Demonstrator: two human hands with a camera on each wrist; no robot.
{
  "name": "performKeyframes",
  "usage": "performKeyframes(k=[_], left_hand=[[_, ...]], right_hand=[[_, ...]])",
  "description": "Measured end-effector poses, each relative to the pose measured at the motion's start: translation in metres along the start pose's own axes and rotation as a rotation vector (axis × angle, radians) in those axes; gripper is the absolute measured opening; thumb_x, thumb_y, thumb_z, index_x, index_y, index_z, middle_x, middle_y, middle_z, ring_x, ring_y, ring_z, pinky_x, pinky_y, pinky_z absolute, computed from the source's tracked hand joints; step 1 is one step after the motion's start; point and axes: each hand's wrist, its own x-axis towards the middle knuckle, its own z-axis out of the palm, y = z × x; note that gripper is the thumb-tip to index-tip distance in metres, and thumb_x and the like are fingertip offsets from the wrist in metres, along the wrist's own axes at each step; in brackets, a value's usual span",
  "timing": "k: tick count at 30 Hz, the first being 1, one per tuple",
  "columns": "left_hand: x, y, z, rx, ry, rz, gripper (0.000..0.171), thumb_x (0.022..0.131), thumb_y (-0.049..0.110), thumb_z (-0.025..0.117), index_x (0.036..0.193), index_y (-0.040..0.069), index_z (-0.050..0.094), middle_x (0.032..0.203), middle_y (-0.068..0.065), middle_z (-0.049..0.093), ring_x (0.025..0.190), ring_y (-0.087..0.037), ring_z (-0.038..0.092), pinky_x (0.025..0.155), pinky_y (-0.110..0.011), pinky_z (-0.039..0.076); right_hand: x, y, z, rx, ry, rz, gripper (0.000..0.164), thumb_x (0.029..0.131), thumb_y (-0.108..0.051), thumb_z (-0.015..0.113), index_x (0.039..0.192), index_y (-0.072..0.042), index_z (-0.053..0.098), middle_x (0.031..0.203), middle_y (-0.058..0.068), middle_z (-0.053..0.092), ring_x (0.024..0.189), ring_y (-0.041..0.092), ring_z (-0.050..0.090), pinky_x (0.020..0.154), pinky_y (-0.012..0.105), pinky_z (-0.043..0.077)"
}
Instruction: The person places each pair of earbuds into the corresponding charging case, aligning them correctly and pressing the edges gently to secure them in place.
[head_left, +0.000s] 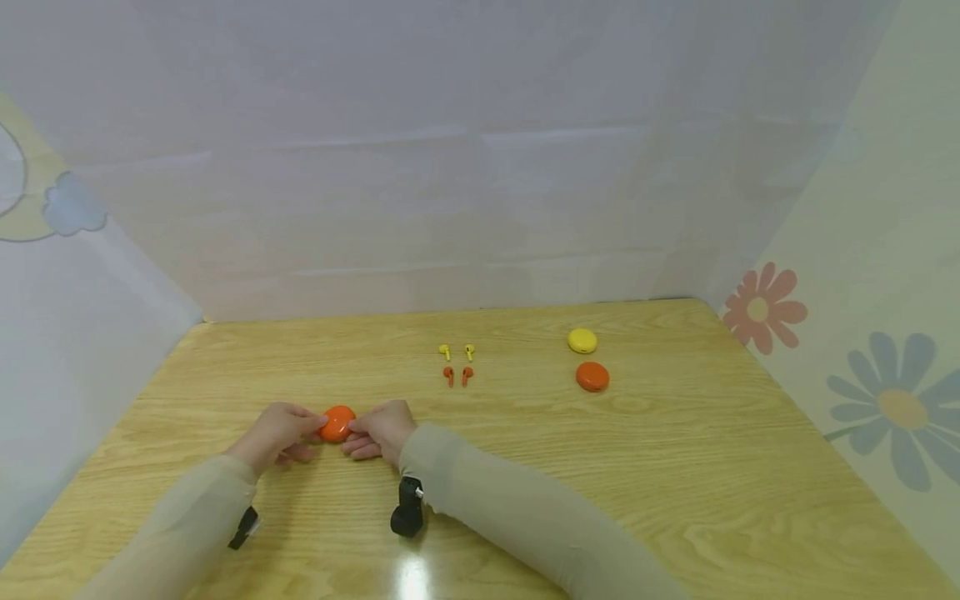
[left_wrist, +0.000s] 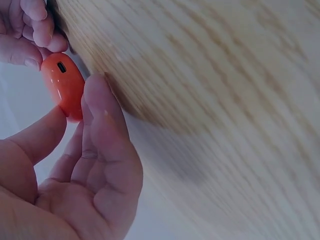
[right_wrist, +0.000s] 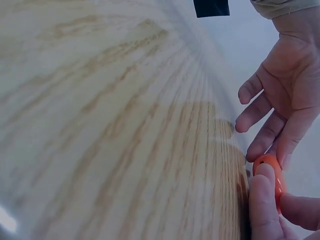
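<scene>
A glossy orange earbud case (head_left: 338, 423), round and closed, is between both hands at the left front of the table. My left hand (head_left: 279, 433) pinches its left edge between thumb and fingers. The right hand (head_left: 382, 428) pinches the opposite edge, its other fingers spread below. In the left wrist view, the case (left_wrist: 64, 85) turns a small dark port toward the camera, close over the wood. The right wrist view shows the case (right_wrist: 271, 170) partly hidden behind the right fingers (right_wrist: 263, 197).
Two yellow earbuds (head_left: 469, 352) lie behind two orange-red earbuds (head_left: 448, 376) near the table's middle. Farther right sit a yellow case (head_left: 582, 340) and a red-orange case (head_left: 592, 376). Pale fabric walls (head_left: 480, 208) border the wooden table (head_left: 675, 483) at the back and sides.
</scene>
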Motion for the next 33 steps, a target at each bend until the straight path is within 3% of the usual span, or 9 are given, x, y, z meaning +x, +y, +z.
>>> performKeyframes(k=[14, 22, 27, 33], left_hand=[[0.0034, -0.0032, -0.0004, 0.014, -0.005, -0.021, 0.027, 0.099, 0.019, 0.056, 0.104, -0.007, 0.062, 0.079, 0.0, 0.067, 0.064, -0.016, 0.063, 0.061, -0.03, 0.046], [0.0048, -0.0034, -0.0001, 0.015, -0.012, -0.027, 0.032, 0.1, 0.022, 0.055, 0.105, -0.009, 0.063, 0.079, 0.0, 0.067, 0.065, -0.016, 0.064, 0.061, -0.031, 0.048], [0.0026, -0.0025, -0.001, 0.004, -0.021, -0.013, 0.032, 0.1, 0.025, 0.054, 0.097, -0.006, 0.064, 0.079, 0.0, 0.068, 0.066, -0.017, 0.064, 0.061, -0.032, 0.049], [-0.001, -0.003, -0.0045, 0.027, -0.018, 0.03, 0.039, 0.101, 0.023, 0.052, 0.109, -0.014, 0.059, 0.088, -0.012, 0.071, 0.063, -0.016, 0.064, 0.058, -0.03, 0.051]], right_hand=[[0.0016, -0.0001, 0.0032, -0.04, 0.011, 0.024, 0.008, 0.089, 0.006, 0.064, 0.081, 0.007, 0.064, 0.08, 0.023, 0.07, 0.077, 0.031, 0.072, 0.059, 0.03, 0.057], [0.0026, 0.001, 0.0021, -0.05, 0.026, 0.031, 0.009, 0.089, 0.005, 0.065, 0.08, 0.007, 0.066, 0.077, 0.021, 0.07, 0.075, 0.031, 0.072, 0.058, 0.03, 0.057], [0.0043, 0.0009, 0.0006, -0.048, 0.024, 0.032, 0.007, 0.089, 0.003, 0.067, 0.083, 0.006, 0.066, 0.075, 0.02, 0.07, 0.073, 0.029, 0.072, 0.058, 0.03, 0.057], [0.0042, 0.0011, -0.0014, -0.043, 0.016, 0.036, 0.006, 0.088, 0.002, 0.067, 0.083, 0.006, 0.066, 0.074, 0.02, 0.07, 0.072, 0.029, 0.072, 0.056, 0.029, 0.057]])
